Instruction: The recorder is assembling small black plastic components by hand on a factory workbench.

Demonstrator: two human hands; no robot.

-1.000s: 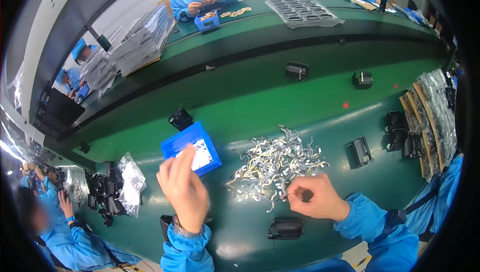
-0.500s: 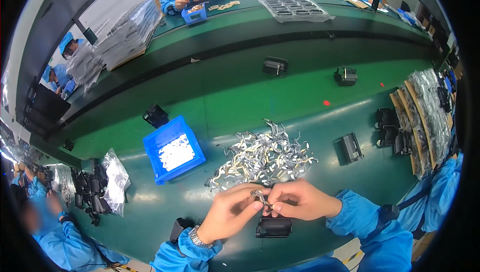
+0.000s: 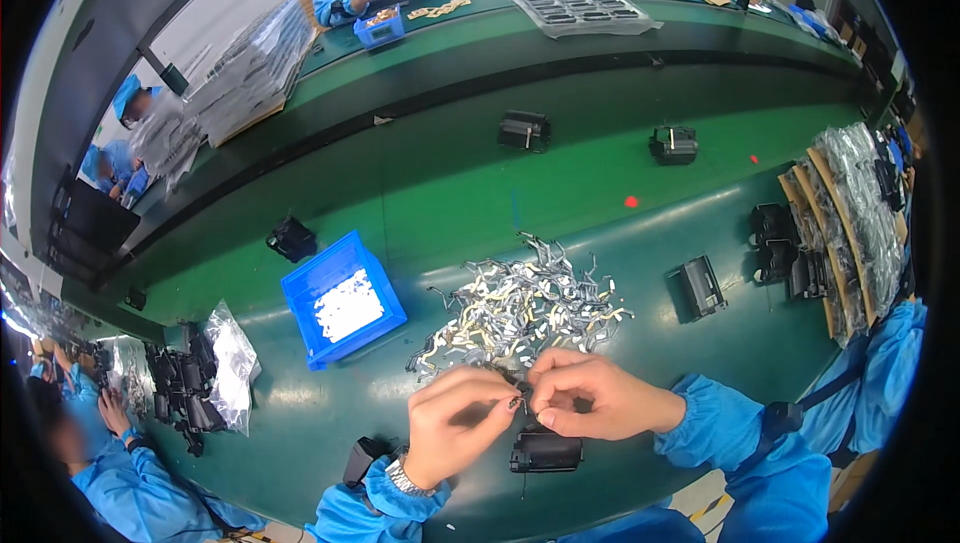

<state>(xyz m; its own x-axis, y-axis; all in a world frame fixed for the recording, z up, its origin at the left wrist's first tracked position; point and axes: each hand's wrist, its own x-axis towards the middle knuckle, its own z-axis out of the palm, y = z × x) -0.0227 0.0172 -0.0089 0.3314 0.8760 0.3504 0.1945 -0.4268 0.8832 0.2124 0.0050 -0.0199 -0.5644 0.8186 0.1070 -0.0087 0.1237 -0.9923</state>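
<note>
My left hand (image 3: 462, 421) and my right hand (image 3: 600, 398) meet just in front of a loose pile of short wire cables (image 3: 530, 305). Both pinch one small dark grey wire cable (image 3: 523, 395) between thumb and fingers; the fingertips hide most of it. Close below the hands a black plastic housing (image 3: 546, 451) lies on the table, and the cable is held above it. Another black housing (image 3: 368, 457) sits beside my left wrist, partly covered by my sleeve.
Left of the pile stands a blue bin (image 3: 310, 323) with small white parts. Black housings (image 3: 185, 383) lie next to a clear plastic bag (image 3: 232, 368). Another housing (image 3: 703, 286) lies right, near stacked trays (image 3: 835, 233). A green conveyor belt (image 3: 420, 183) carries several housings. Co-workers sit around.
The cable has turned between my fingers and shows less now. My right fingers have shifted slightly. The housings on the green belt have moved left.
</note>
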